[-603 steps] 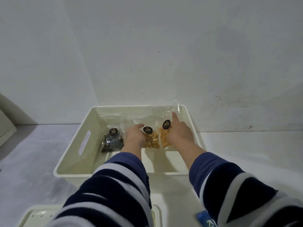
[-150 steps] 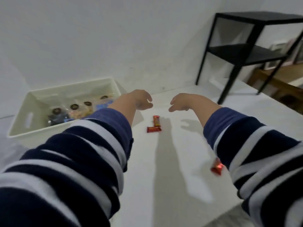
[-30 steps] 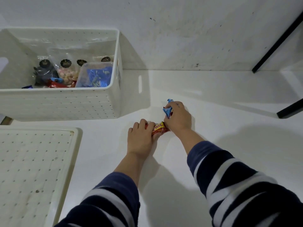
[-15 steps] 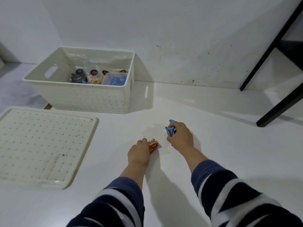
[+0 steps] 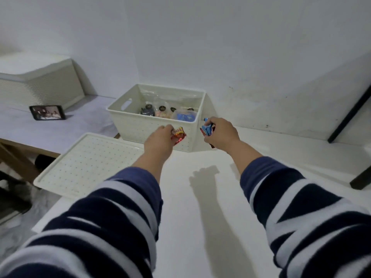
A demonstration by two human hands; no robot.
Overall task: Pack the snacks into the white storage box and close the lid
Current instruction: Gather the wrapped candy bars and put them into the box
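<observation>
The white storage box (image 5: 140, 128) stands open against the wall, with several bagged snacks and a blue packet (image 5: 185, 117) inside. Its perforated lid (image 5: 86, 163) lies flat on the table to the left of the box. My left hand (image 5: 160, 141) holds a red snack bar (image 5: 178, 134) in the air just in front of the box's near wall. My right hand (image 5: 219, 134) grips a blue snack packet (image 5: 206, 129) beside the box's near right corner. Both hands are raised off the table.
A phone (image 5: 47, 114) with a lit screen leans on the lower surface at the left, in front of another white ribbed box (image 5: 40, 85). Black shelf legs (image 5: 349, 115) stand at the right. The white table (image 5: 200, 197) stretches below my arms.
Both hands have lifted their snacks off the table and moved forward to the box. The camera has tilted up, bringing the phone and the second box into view.
</observation>
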